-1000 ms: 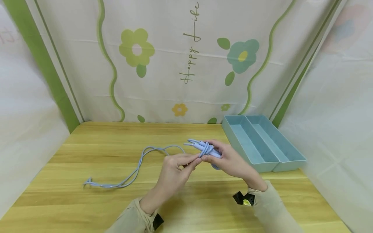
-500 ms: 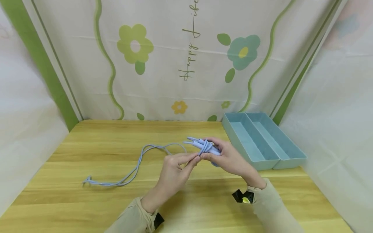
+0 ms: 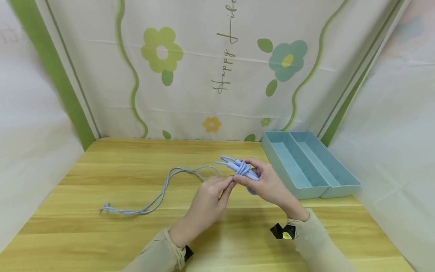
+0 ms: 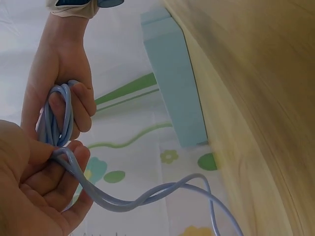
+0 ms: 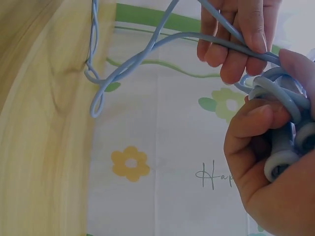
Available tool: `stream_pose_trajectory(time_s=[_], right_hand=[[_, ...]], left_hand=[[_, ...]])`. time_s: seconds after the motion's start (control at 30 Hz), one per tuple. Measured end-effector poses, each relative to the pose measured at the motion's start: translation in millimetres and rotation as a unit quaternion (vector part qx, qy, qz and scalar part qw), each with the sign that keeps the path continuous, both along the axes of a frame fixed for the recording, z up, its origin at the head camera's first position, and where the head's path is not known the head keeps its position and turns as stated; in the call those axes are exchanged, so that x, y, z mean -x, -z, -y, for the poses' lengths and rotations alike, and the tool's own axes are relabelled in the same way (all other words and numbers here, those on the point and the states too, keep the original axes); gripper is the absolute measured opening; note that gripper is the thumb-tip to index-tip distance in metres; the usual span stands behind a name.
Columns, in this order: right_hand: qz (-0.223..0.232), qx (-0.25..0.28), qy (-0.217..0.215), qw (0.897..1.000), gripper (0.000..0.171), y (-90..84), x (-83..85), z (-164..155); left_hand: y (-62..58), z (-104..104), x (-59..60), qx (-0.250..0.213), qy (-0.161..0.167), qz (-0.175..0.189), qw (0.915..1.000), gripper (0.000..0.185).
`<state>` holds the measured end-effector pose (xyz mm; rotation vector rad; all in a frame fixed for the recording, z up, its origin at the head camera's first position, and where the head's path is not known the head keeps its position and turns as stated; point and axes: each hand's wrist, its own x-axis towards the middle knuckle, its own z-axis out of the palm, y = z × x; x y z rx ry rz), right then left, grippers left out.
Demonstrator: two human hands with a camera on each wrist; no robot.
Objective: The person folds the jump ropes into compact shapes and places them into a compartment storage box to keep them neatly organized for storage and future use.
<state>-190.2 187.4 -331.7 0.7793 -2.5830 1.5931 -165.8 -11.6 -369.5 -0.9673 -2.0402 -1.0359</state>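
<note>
Cord-wrapped handles (image 3: 252, 174) are held by the right hand (image 3: 271, 186), cord (image 4: 115, 203) pinched by the left hand (image 3: 208, 201). Slack toward the left edge of the table (image 3: 102, 241) is left unwound.

Stretches out as a yellowish wood-grain tabletop (image 3: 85, 241), bearing two light-blue trays (image 3: 310, 161) side by side at far right and a loose, twisted length of blue cord (image 3: 136, 212) at left.

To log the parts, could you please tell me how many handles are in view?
2: one handle and, beside it, a second handle, both in the right hand, partly covered by wrapped cord.
</note>
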Motion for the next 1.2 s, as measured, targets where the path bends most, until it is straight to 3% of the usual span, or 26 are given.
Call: stream_pose_trajectory(time_s=[0.27,0.67,0.93,1.2], right_hand=[[0.018,0.005,0.01,1.0,0.037,1.5,1.7,-1.3],[0.03,0.023,0.008,0.999,0.037,-0.6,0.6,-3.0],[0.024,0.037,-0.007,0.999,0.033,-4.5,-0.4,-6.4],[0.038,0.056,-0.017,0.998,0.03,-5.2,-1.0,-7.3]], left_hand=[[3.4,-3.1,0.3,0.002,0.003,0.013,0.9999,0.019],[5.7,-1.7,6.5,-0.015,0.098,0.055,0.9936,0.025],[7.6,-0.3,13.6,-0.038,0.166,0.077,0.9823,0.023],[4.6,1.1,13.2,-0.019,0.176,0.075,0.9813,0.023]])
